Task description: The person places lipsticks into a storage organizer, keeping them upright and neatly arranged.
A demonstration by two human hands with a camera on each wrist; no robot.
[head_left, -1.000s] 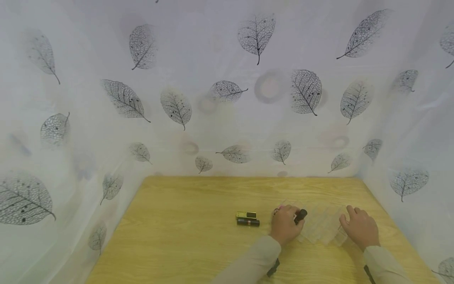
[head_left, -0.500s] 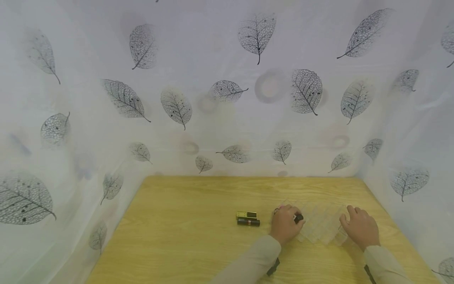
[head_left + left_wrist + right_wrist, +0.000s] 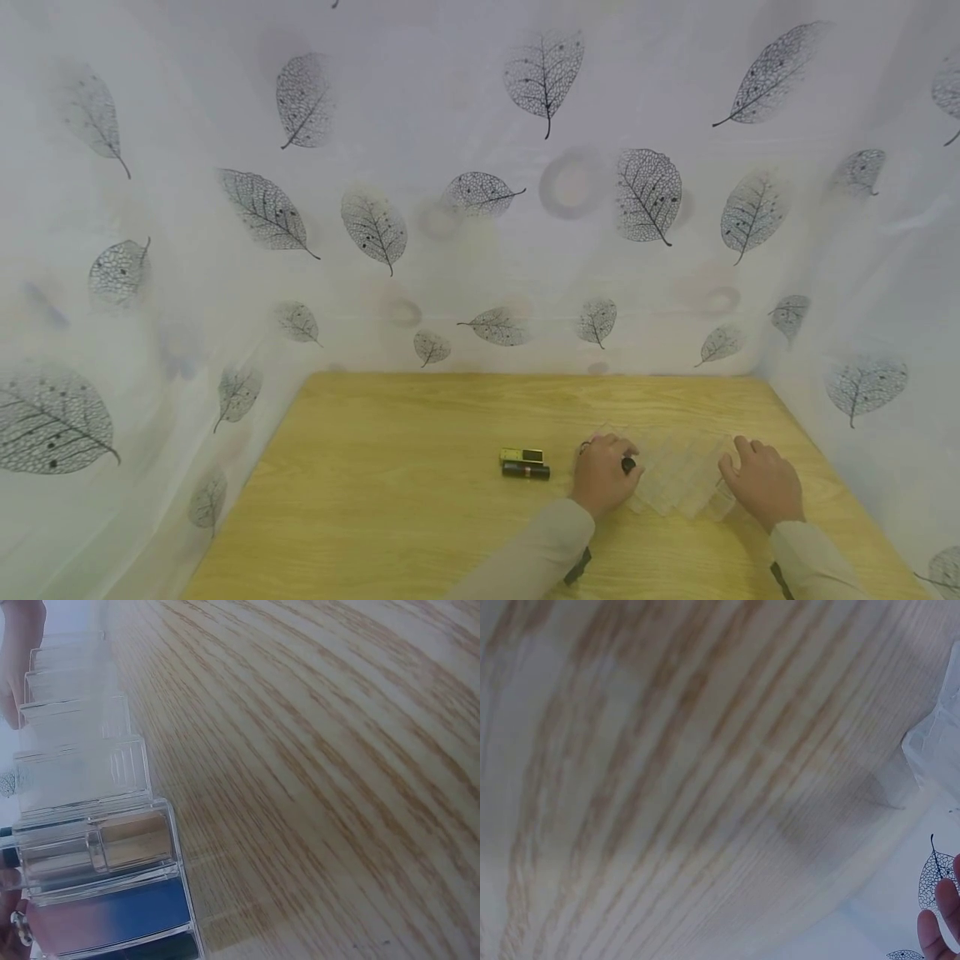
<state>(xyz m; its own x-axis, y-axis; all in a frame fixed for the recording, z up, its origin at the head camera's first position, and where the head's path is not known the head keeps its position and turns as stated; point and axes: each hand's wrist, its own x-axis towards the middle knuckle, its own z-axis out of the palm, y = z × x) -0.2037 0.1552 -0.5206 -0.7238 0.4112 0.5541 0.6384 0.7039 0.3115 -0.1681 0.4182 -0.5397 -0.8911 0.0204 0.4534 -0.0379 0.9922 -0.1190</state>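
A clear plastic organizer (image 3: 667, 475) with a zigzag row of slanted compartments stands on the table, right of its middle. At its left end my left hand (image 3: 603, 477) pinches a black lipstick tube (image 3: 628, 465), mostly hidden inside a compartment and behind the fingers. In the left wrist view, the near compartments (image 3: 112, 919) hold a pink-and-blue item and a dark one, their kinds unclear. My right hand (image 3: 765, 483) rests at the organizer's right end, fingers loosely bent, thumb beside the clear wall; whether it touches is unclear. Its fingers (image 3: 946, 904) show in the right wrist view.
Left of the organizer, a gold-and-black rectangular item (image 3: 521, 456) and a black tube (image 3: 526, 471) lie side by side on the wood-grain table (image 3: 390, 500). A white leaf-print curtain (image 3: 450, 258) encloses the back and both sides.
The black lipstick tube in my left hand has gone down into the organizer, from clearly sticking out to only its end showing. The right hand has stayed put.
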